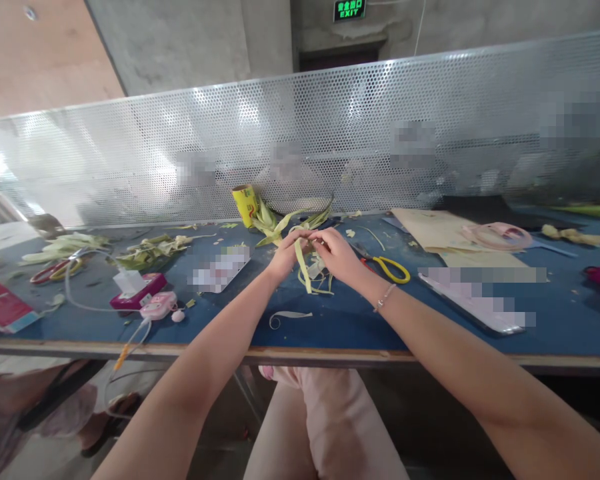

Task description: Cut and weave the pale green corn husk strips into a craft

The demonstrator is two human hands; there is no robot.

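My left hand (286, 256) and my right hand (336, 255) meet over the middle of the blue table, fingers closed in a pinch around pale green leaf strips (304, 268) that look like corn husk. One strip hangs down between the hands, and thinner curled ends lie below them. The fingertips hide part of the strips. Just behind the hands lies a bunch of green husk leaves (266, 219). To the right of my right hand are scissors (394, 269) with yellow and red handles. A loose curled strip (291, 315) rests nearer the table edge.
A yellow tube (245, 205) stands at the back by the perforated metal screen (325, 120). Leftward are a tissue box (139, 291), a pink case with a cable (159, 305), a red box (5, 308) and husk piles (153, 253). Brown paper (420, 230) lies right.
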